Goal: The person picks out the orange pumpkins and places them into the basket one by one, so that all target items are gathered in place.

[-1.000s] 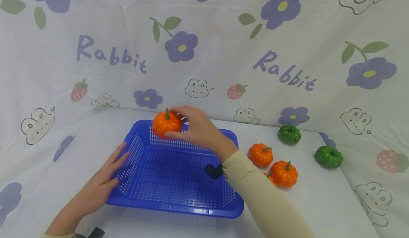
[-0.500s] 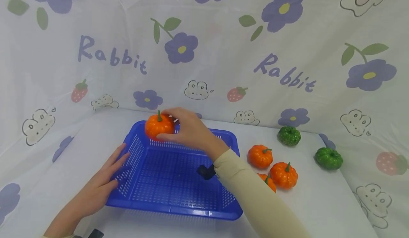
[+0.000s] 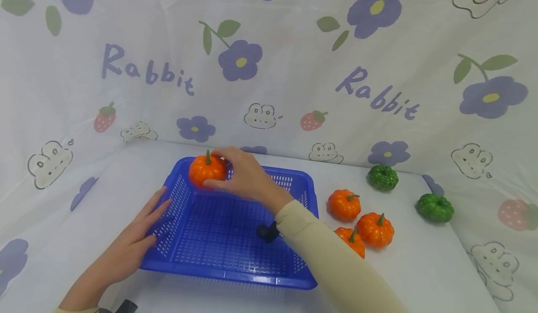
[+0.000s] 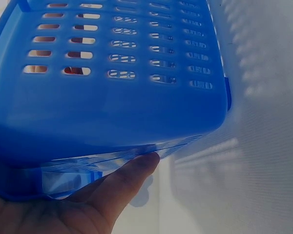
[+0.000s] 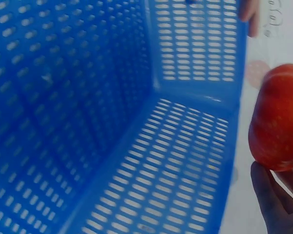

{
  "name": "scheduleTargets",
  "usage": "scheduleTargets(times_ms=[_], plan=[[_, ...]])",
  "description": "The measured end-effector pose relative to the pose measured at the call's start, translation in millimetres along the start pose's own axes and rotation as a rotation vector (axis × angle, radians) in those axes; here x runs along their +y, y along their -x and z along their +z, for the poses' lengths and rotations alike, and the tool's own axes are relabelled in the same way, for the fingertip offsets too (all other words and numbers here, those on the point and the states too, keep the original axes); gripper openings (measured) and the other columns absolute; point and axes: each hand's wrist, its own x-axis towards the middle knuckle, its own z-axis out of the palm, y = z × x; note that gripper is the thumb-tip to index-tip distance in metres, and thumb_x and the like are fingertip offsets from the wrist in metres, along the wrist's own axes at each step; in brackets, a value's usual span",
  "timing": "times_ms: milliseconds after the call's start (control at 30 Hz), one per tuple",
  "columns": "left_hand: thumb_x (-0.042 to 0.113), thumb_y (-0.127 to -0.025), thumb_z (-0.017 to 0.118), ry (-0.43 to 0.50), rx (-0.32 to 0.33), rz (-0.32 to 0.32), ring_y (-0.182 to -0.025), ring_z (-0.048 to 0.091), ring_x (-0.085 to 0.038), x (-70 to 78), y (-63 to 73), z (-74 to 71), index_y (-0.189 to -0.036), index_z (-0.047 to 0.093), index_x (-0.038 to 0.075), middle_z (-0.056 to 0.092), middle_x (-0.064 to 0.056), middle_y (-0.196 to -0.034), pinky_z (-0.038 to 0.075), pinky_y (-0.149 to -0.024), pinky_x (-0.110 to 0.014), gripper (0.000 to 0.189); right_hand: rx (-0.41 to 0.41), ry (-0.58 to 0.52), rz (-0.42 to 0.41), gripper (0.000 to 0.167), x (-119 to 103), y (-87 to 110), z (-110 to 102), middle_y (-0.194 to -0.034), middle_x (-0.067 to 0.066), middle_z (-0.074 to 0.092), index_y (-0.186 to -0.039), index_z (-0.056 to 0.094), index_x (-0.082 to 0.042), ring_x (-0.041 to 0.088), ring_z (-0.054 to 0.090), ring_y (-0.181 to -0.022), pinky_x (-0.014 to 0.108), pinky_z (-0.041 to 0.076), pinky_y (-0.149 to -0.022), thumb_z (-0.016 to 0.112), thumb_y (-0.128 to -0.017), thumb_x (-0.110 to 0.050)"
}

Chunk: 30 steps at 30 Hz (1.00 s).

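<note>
My right hand (image 3: 245,175) holds a small orange pumpkin (image 3: 206,172) with a green stem, upright, over the far left corner of a blue plastic basket (image 3: 227,274). In the right wrist view the pumpkin (image 5: 279,119) looks red and shows at the right edge, fingertips against its end. The basket's slotted floor (image 3: 218,233) holds nothing that I can see. My left hand (image 3: 132,240) touches the basket's left side with its fingers fairly straight. From the left wrist, one finger (image 4: 129,183) lies along the basket's outer wall (image 4: 107,112).
Right of the basket sit three more orange pumpkins (image 3: 343,204), one partly hidden by the right sleeve (image 3: 336,257). Farther right are two green pumpkins, one speckled (image 3: 382,178) and one darker (image 3: 435,208). A printed cloth (image 3: 286,70) hangs behind the white table.
My right hand has carried the orange pumpkin left and slightly down, toward the basket's far left corner. The left hand has stayed at the basket's side.
</note>
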Motion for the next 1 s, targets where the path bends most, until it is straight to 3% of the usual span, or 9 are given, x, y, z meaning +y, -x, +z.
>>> scheduleTargets(times_ms=[200, 433, 667, 733, 1000], plan=[[-0.017, -0.094, 0.047, -0.009, -0.007, -0.011, -0.165, 0.004, -0.024, -0.3, 0.7, 0.3, -0.168, 0.032, -0.001, 0.008, -0.018, -0.18, 0.01, -0.116, -0.005, 0.078, -0.006, -0.006, 0.034, 0.07, 4.3, 0.8, 10.8, -0.139, 0.002, 0.067, -0.15, 0.063, -0.011, 0.015, 0.062, -0.118, 0.033, 0.055, -0.105, 0.087, -0.093, -0.045], [-0.017, -0.094, 0.047, -0.008, -0.006, -0.028, -0.162, 0.006, -0.047, -0.1, -0.8, -1.1, -0.168, 0.032, -0.002, 0.008, -0.018, -0.181, 0.01, -0.115, -0.004, 0.077, -0.035, 0.05, 0.053, 0.072, 7.9, -0.1, 20.5, -0.145, 0.004, 0.064, -0.15, 0.063, -0.014, 0.019, 0.06, -0.127, 0.036, 0.052, -0.11, 0.087, -0.092, -0.048], [-0.016, -0.093, 0.048, -0.016, -0.001, -0.016, -0.165, 0.005, -0.024, 0.6, -0.4, -0.7, -0.168, 0.033, -0.001, 0.009, -0.017, -0.181, 0.01, -0.116, -0.005, 0.078, -0.071, 0.095, 0.085, 0.071, 9.8, 1.3, 29.0, -0.134, 0.004, 0.062, -0.153, 0.063, -0.02, 0.019, 0.061, -0.117, 0.035, 0.058, -0.101, 0.085, -0.092, -0.051], [-0.016, -0.094, 0.047, -0.011, -0.005, -0.02, -0.165, 0.005, -0.023, 1.0, -0.4, -0.7, -0.169, 0.032, -0.001, 0.009, -0.017, -0.181, 0.011, -0.116, -0.005, 0.078, -0.086, 0.094, 0.086, 0.072, 9.4, 2.3, 30.7, -0.133, 0.004, 0.062, -0.153, 0.063, -0.019, 0.02, 0.062, -0.115, 0.036, 0.058, -0.1, 0.085, -0.093, -0.051], [-0.015, -0.094, 0.048, -0.015, -0.011, -0.057, -0.162, 0.008, -0.05, 3.4, -1.1, -1.7, -0.169, 0.031, 0.001, 0.008, -0.016, -0.181, 0.011, -0.113, -0.004, 0.079, -0.142, 0.13, 0.075, 0.071, 15.0, 3.1, 43.1, -0.138, 0.006, 0.062, -0.153, 0.063, -0.018, 0.02, 0.061, -0.119, 0.035, 0.057, -0.103, 0.083, -0.094, -0.052]])
